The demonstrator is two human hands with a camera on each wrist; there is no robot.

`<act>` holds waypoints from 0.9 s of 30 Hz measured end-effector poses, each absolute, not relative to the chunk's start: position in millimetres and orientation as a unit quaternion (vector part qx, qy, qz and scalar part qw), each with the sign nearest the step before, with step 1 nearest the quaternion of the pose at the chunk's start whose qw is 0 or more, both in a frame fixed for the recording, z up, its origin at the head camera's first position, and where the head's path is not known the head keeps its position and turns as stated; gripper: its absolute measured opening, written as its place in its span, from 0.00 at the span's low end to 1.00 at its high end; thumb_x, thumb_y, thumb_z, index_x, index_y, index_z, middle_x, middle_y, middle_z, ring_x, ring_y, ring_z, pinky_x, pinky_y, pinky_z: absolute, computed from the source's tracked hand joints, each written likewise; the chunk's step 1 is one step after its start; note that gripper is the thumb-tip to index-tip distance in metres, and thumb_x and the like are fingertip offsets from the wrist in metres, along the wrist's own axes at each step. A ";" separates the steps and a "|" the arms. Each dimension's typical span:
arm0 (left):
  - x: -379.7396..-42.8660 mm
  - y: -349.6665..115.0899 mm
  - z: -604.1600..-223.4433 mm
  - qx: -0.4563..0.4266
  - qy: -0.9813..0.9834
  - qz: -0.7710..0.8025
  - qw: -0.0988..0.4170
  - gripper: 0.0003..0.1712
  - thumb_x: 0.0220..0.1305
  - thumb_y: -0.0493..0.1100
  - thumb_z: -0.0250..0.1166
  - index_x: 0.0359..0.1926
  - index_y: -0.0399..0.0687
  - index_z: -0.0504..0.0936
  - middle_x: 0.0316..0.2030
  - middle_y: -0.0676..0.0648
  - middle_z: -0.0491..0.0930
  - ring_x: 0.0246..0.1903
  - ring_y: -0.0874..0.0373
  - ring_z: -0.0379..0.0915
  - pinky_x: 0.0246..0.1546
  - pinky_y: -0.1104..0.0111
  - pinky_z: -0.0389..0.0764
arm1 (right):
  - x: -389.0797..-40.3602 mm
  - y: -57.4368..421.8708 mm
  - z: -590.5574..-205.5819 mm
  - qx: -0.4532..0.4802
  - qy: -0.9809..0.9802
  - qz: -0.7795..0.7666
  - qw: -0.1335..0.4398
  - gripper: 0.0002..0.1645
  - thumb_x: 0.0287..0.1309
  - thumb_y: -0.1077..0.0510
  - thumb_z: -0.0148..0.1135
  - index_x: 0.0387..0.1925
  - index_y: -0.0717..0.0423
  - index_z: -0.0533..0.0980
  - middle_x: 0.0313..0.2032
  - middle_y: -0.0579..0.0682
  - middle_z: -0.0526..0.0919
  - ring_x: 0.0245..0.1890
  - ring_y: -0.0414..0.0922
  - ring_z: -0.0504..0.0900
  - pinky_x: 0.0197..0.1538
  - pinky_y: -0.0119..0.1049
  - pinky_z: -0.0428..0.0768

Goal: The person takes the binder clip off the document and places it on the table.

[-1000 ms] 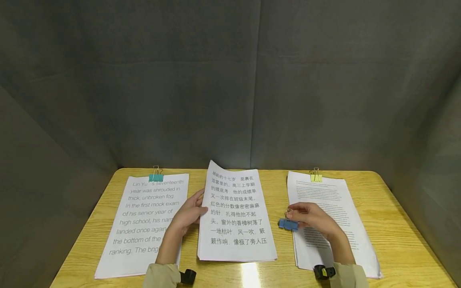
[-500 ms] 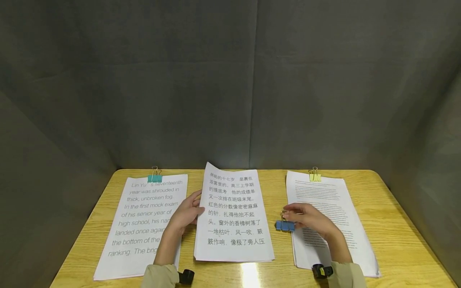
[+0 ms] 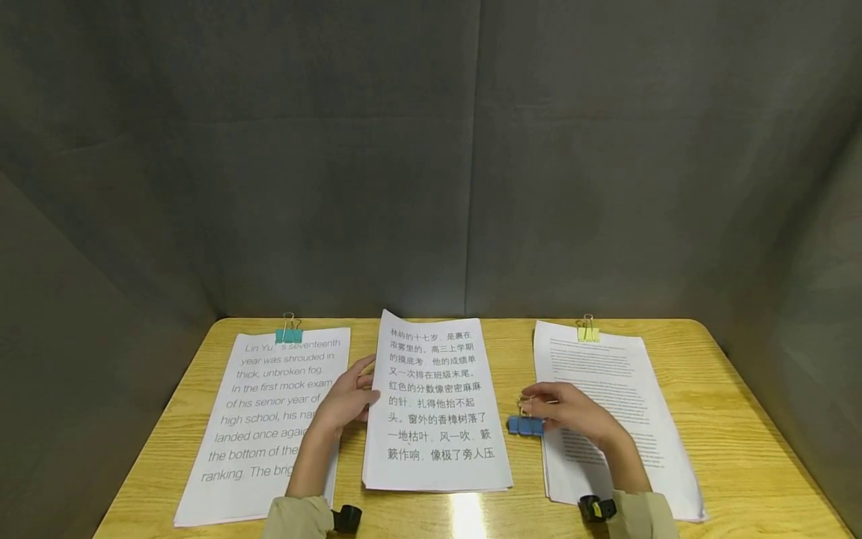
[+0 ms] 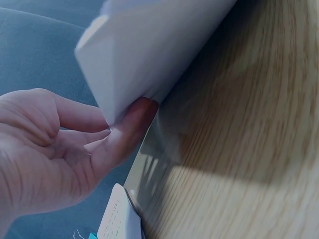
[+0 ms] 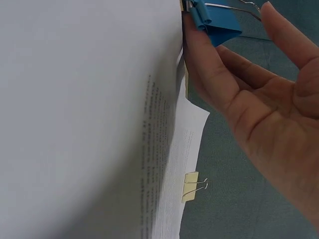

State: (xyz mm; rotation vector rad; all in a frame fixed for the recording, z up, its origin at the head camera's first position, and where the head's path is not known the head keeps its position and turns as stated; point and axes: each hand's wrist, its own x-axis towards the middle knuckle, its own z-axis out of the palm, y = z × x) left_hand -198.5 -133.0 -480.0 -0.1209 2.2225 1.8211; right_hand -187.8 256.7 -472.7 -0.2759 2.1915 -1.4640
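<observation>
A stack of white paper sheets printed with large Chinese characters (image 3: 438,404) lies in the middle of the table, its far left corner curled up. My left hand (image 3: 342,403) pinches the stack's left edge, thumb at the top and fingers beneath; the left wrist view shows the paper's edge (image 4: 134,55) raised off the wood. To the right of that stack, my right hand (image 3: 572,412) holds a blue binder clip (image 3: 525,426) by its wire handle. In the right wrist view the clip (image 5: 222,22) appears near the fingertips, partly cut off by the frame's top.
On the left lies an English-printed stack (image 3: 229,486) with a teal binder clip (image 3: 289,335) at its top. A small-print stack (image 3: 599,359), under my right forearm, bears a yellow binder clip (image 3: 588,334). A grey curtain (image 3: 431,165) hangs behind the wooden table (image 3: 754,449).
My right hand has shifted slightly left with the blue binder clip, closer to the middle stack. The stack's curled far corner sits a little lower; my left hand keeps its hold.
</observation>
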 end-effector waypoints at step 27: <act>-202.0 -134.5 -483.4 -0.075 0.795 0.585 0.143 0.29 0.68 0.30 0.58 0.70 0.36 0.73 0.60 0.35 0.76 0.43 0.49 0.79 0.33 0.64 0.82 | -184.4 253.7 -471.0 -0.104 0.790 -0.550 0.250 0.34 0.71 0.57 0.64 0.65 0.81 0.67 0.50 0.60 0.83 0.49 0.53 0.84 0.49 0.47 0.86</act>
